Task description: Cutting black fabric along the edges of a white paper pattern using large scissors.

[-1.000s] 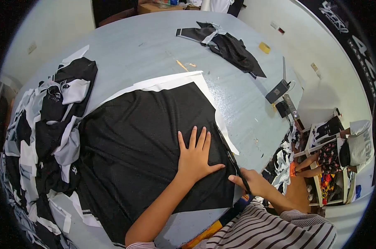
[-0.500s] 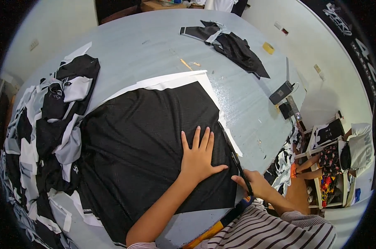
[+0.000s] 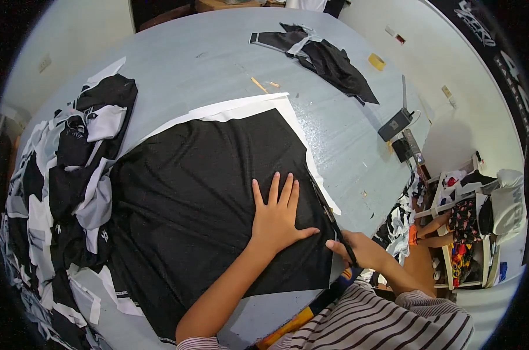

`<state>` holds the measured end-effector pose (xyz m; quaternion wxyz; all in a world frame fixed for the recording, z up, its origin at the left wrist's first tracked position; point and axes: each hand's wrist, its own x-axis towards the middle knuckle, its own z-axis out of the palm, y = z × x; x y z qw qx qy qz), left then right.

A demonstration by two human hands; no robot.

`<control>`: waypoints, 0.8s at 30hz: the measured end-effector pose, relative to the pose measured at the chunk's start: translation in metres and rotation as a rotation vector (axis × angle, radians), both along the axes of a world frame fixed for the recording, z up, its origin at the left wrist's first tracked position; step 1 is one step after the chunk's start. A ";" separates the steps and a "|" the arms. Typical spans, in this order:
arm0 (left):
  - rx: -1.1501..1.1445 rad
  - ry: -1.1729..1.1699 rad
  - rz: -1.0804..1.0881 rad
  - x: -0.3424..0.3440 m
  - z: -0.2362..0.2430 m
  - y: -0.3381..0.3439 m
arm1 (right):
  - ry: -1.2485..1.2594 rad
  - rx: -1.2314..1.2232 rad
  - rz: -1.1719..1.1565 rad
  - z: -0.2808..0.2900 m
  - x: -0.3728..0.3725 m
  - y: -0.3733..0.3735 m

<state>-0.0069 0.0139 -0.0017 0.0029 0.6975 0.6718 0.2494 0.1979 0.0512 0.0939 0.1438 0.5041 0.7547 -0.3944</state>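
Note:
A large piece of black fabric (image 3: 206, 175) lies on the table, creased in long folds, with a white layer (image 3: 241, 105) showing along its far and right edges. My left hand (image 3: 278, 224) rests flat on the black fabric, fingers spread and pointing away from me. At the fabric's right edge, my right hand (image 3: 363, 252) is closed round the handles of black scissors (image 3: 324, 204). Their blades point away from me along the border of the black fabric and white layer. How far the blades are parted is hard to see.
Piled black, grey and white garments (image 3: 72, 192) cover the table's left side. Dark cloth pieces (image 3: 334, 64), a yellow tape roll (image 3: 376, 61) and a black box-shaped device (image 3: 395, 124) lie toward the far right. Beyond the right edge, a person in patterned shorts (image 3: 464, 224) stands by shelves.
The whole view has shifted slightly. My left hand stays flat in the same spot on the fabric, and the scissors remain at its right edge. The person by the shelves has moved a little.

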 end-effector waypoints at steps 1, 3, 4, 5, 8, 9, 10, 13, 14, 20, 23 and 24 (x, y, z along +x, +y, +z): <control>0.002 0.003 0.001 0.000 0.000 0.000 | 0.005 0.008 0.000 -0.001 0.000 0.000; 0.005 0.004 0.005 0.000 0.000 0.000 | 0.008 0.018 0.003 -0.001 0.000 0.000; 0.003 0.004 0.001 0.001 0.001 0.000 | 0.029 0.016 -0.005 -0.001 0.001 -0.001; 0.001 0.003 -0.003 0.001 0.001 0.000 | 0.049 0.014 -0.014 0.000 0.001 -0.001; 0.006 -0.003 0.000 0.002 0.000 -0.001 | 0.057 -0.083 -0.032 0.003 0.000 0.003; 0.005 -0.006 -0.002 0.001 0.000 -0.001 | 0.054 -0.083 -0.034 0.003 -0.001 0.005; 0.001 -0.004 -0.002 0.001 0.001 -0.001 | 0.088 -0.105 -0.045 0.001 -0.001 0.008; 0.000 -0.006 -0.001 0.001 -0.001 -0.001 | 0.132 -0.128 -0.057 0.000 -0.003 0.009; 0.003 -0.009 -0.001 0.001 -0.002 -0.001 | 0.143 -0.130 -0.059 0.000 -0.004 0.008; 0.019 -0.022 -0.008 -0.001 -0.001 0.000 | 0.126 -0.105 -0.093 -0.002 -0.005 0.006; -0.038 -0.018 -0.007 -0.002 0.002 -0.001 | 0.135 -0.103 -0.109 0.000 -0.007 0.005; -0.037 -0.020 -0.008 -0.001 0.002 -0.001 | 0.133 -0.102 -0.109 -0.001 -0.006 0.005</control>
